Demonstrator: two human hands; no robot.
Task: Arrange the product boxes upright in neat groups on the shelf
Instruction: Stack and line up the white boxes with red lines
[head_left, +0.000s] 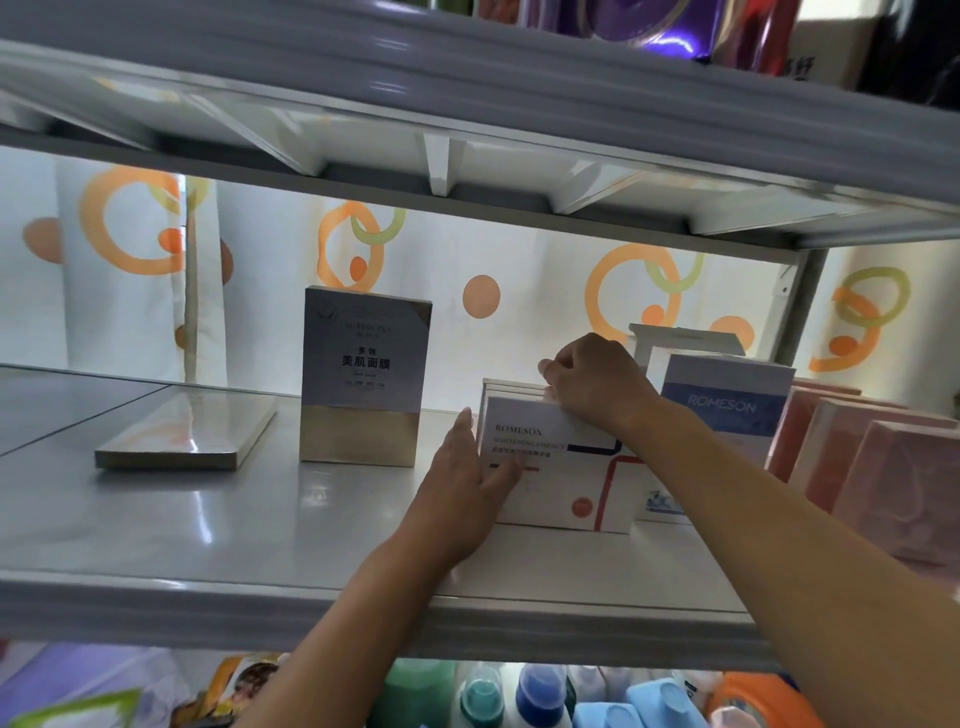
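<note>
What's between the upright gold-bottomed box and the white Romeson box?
Head view: only bare shelf and the left hand, pressed against the white Romeson box; nothing else beside the gold-bottomed box.

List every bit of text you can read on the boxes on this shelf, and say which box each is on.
"ROMESON" and "WHITENING ESSENCE": white box held by both hands; the line beneath is too small to read.
"ROMESON": blue-banded box behind the right arm.
"多效" and "美肌面膜": upright silver and gold box; its brand line above and small print below are too blurred.
Flat gold box and pink boxes: no readable text.
</note>
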